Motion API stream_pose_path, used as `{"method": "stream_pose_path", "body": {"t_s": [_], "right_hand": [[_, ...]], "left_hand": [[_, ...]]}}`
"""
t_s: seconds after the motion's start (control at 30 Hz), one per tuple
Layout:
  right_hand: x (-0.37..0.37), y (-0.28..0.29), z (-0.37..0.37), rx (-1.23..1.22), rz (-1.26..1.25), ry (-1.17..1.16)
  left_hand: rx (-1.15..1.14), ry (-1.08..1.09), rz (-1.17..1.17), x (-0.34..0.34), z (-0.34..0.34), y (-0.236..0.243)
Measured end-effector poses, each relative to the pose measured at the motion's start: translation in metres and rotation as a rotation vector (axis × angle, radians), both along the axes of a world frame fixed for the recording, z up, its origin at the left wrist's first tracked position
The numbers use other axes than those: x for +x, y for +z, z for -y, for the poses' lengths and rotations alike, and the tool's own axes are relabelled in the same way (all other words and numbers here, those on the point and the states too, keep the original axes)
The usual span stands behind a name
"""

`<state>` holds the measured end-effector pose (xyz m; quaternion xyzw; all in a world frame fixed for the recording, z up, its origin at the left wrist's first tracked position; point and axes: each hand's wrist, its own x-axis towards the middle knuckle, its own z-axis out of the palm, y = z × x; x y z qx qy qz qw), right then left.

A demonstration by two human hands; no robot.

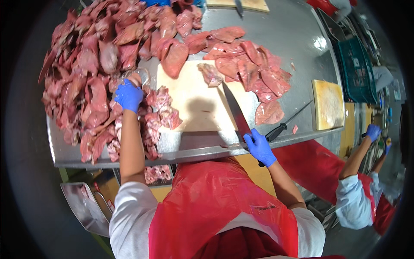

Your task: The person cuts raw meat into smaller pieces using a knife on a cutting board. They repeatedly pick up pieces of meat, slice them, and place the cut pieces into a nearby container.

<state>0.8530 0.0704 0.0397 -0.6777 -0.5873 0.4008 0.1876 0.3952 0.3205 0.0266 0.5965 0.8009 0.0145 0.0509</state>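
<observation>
My left hand (129,95), in a blue glove, has its fingers curled at the meat pile (90,108), beside a clear round container (140,73); what they hold is hard to make out. My right hand (259,147), also gloved, grips a long knife (235,108) by its handle, the blade pointing forward over the cream cutting board (185,114). A small pale-pink meat piece (209,74) lies on that board near the blade's tip. Flat meat slices (267,80) are heaped at the board's right. A black-handled sharpening steel (276,132) lies just right of my right hand.
The steel table (297,39) also holds a second board (328,105) at right and another (224,4) at the back, with a blade on it. A green crate (353,69) stands beyond. Co-workers (353,200) work at right. A metal tray (86,207) sits low at left.
</observation>
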Motion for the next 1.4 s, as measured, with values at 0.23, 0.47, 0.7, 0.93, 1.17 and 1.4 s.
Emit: {"method": "stream_pose_path", "body": {"t_s": [0.23,0.47,0.7,0.93,1.17,1.4], "right_hand": [[-0.014,-0.004,-0.023,0.034,-0.382,-0.407],[-0.01,-0.038,-0.056,0.029,-0.223,-0.226],[-0.072,-0.006,-0.128,0.407,0.043,0.128],[-0.029,-0.003,-0.03,0.053,0.367,0.317],[-0.083,-0.072,-0.176,0.247,0.286,0.241],[0.009,-0.03,-0.005,0.032,-0.016,0.065]], "left_hand": [[-0.202,-1.037,0.336,0.187,-0.061,-0.023],[0.161,-0.498,0.806,0.198,0.104,-0.053],[0.305,-0.317,0.908,0.2,0.108,-0.062],[0.569,-0.417,0.906,0.21,0.111,-0.074],[0.481,-0.469,0.924,0.21,0.085,-0.072],[0.373,0.046,1.366,0.197,0.023,-0.098]]}}
